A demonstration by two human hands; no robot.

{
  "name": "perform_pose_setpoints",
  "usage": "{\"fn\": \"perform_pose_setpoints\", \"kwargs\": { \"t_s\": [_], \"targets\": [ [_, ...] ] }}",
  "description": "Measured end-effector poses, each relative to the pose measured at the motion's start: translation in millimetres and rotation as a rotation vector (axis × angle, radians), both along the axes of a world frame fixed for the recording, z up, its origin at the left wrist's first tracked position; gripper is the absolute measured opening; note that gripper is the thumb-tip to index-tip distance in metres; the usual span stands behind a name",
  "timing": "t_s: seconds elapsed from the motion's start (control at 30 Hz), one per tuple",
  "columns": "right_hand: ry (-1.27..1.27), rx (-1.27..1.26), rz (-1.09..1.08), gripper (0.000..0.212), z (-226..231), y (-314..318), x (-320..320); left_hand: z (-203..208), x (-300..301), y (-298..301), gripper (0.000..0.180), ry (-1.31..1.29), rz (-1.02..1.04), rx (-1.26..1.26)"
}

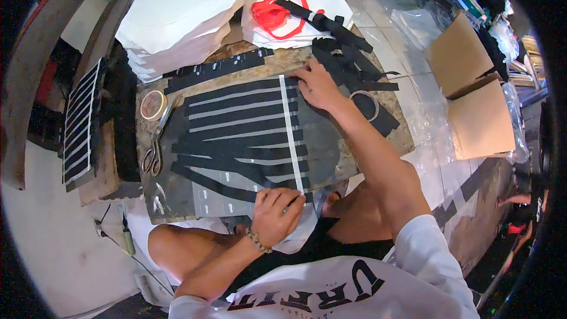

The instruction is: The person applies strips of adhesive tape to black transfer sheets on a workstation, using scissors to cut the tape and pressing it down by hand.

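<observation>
Several black strips (233,108) lie side by side on a dark sheet, and the lower ones cross and slant. A narrow white tape strip (290,130) runs across them near their right ends. My left hand (274,215), with a beaded bracelet at the wrist, has its fingers curled and pressed together at the near end of the tape. At the far end, my right hand (319,85) bends its fingers down onto the tape. Beneath the lower strips, a greyish sheet with small white prints (212,198) is partly covered.
Scissors (155,147) and a tape roll (154,106) lie on the left. Stacked white sheets (183,18), red straps (271,16) and loose black strips (348,53) are at the back. Another tape ring (375,106) sits right; cardboard boxes (481,115) stand on the floor.
</observation>
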State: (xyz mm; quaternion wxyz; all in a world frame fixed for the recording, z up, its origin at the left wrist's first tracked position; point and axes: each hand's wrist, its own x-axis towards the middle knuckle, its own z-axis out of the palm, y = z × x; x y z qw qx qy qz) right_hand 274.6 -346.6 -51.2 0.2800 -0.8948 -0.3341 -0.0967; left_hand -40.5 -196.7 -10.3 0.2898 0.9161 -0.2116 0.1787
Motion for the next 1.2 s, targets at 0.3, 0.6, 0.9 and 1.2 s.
{"fn": "perform_pose_setpoints", "kwargs": {
  "t_s": [0.3,0.6,0.9,1.2],
  "targets": [
    [-0.008,0.003,-0.046,0.033,-3,7,-3,1,2,0,0.032,-0.019,-0.010,-0.036],
    [-0.043,0.055,-0.080,0.034,-12,6,-4,3,1,-3,0.032,0.002,-0.014,-0.020],
    [-0.081,-0.001,-0.082,0.033,-4,9,-10,6,-1,-9,0.024,0.026,0.003,-0.016],
    [-0.083,0.092,-0.115,0.030,-10,8,-8,17,-3,-7,0.020,-0.013,0.011,-0.023]
  ]
}}
